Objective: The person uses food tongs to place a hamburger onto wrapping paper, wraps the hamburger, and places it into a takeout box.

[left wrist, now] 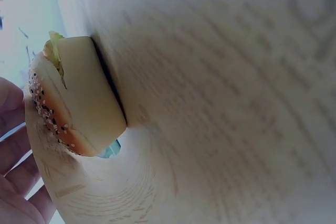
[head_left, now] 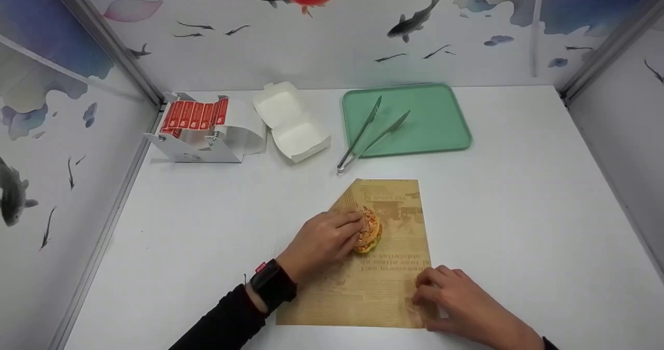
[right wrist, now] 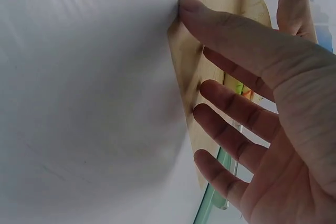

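A sesame-topped burger (head_left: 369,231) with lettuce at its edge rests on a sheet of brown printed wrapping paper (head_left: 384,293). The left side of the sheet is raised toward the burger, its upper left edge running diagonally. My left hand (head_left: 329,236) presses that raised paper against the burger's left side, fingers extended. In the left wrist view the paper curves up beside the bun (left wrist: 86,95), with fingers (left wrist: 18,156) behind its edge. My right hand (head_left: 454,301) is at the paper's lower right corner; its thumb touches the corner and its fingers are spread loosely over the sheet.
Metal tongs (head_left: 365,137) lie partly on a green tray (head_left: 436,116) at the back. Left of it stands an open white takeaway box (head_left: 295,124), beside a dispenser (head_left: 202,153) with a roll of red stickers (head_left: 194,114). Printed walls enclose the white table (head_left: 529,210).
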The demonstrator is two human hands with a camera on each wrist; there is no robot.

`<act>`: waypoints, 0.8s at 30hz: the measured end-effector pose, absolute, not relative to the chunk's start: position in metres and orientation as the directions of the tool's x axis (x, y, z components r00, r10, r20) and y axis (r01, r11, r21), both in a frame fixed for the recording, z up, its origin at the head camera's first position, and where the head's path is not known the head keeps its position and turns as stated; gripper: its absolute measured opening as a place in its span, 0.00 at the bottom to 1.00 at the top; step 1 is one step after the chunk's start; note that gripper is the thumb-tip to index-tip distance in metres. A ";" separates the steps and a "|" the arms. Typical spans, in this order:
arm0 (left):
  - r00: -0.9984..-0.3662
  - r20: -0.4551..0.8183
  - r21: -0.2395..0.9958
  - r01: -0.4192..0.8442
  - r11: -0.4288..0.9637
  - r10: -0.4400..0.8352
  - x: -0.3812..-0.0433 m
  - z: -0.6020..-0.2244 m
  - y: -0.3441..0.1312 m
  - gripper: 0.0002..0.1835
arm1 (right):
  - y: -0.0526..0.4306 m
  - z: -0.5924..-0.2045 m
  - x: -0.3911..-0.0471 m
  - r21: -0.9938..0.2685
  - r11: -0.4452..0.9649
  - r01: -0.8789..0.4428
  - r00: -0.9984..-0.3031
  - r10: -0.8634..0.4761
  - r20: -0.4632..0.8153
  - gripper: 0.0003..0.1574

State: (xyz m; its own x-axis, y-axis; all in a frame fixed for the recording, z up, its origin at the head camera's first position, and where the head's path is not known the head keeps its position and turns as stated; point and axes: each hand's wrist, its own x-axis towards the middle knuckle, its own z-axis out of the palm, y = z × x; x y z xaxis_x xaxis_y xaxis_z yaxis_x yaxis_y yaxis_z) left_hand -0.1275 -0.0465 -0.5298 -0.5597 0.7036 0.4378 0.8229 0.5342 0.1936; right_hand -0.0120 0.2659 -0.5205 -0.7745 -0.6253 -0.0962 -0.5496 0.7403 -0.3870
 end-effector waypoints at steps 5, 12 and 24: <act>-0.559 0.433 0.211 0.826 0.523 0.707 -0.127 -0.530 -0.047 0.16 | 0.265 -0.528 -0.012 -0.377 0.700 -0.606 -0.761 -0.649 0.018 0.16; -0.553 0.437 0.197 0.828 0.525 0.709 -0.127 -0.531 -0.048 0.16 | 0.263 -0.539 -0.019 -0.322 0.678 -0.661 -0.747 -0.635 0.195 0.24; -0.524 0.444 0.159 0.845 0.511 0.727 -0.129 -0.532 -0.051 0.17 | 0.245 -0.524 -0.055 -0.391 0.668 -0.633 -0.772 -0.512 0.376 0.24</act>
State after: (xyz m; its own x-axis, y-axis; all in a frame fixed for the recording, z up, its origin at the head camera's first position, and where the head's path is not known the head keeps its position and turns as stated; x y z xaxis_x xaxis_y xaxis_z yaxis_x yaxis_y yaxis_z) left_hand -0.1290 -0.0512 -0.5317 -0.5238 0.7267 0.4444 0.8445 0.5113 0.1594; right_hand -0.0550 0.2446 -0.5241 -0.7721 -0.5124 0.3760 -0.6335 0.6679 -0.3907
